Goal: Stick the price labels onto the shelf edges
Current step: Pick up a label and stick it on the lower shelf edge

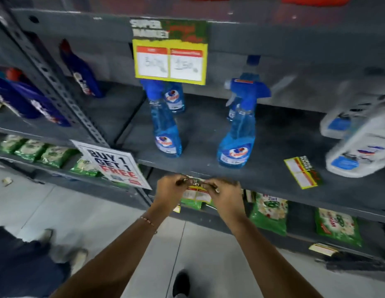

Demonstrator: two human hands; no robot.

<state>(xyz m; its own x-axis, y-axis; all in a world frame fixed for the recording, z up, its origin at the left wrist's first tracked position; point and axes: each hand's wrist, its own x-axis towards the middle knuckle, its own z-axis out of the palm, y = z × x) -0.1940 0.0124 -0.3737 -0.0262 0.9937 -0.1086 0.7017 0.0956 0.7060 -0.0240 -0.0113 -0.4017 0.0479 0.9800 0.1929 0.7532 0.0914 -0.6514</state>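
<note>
**At the middle shelf edge: label going on**

At the shelf front, left hand [169,190] and right hand [225,193] both pinch the top corners of one price label [196,191], pressed against the shelf edge [273,186] below the spray bottles [165,134]. One label [170,59] is already hanging from the upper shelf. A spare label [302,172] lies flat on the shelf further right, not yet stuck. Judging by that, roughly mid-task.
</note>
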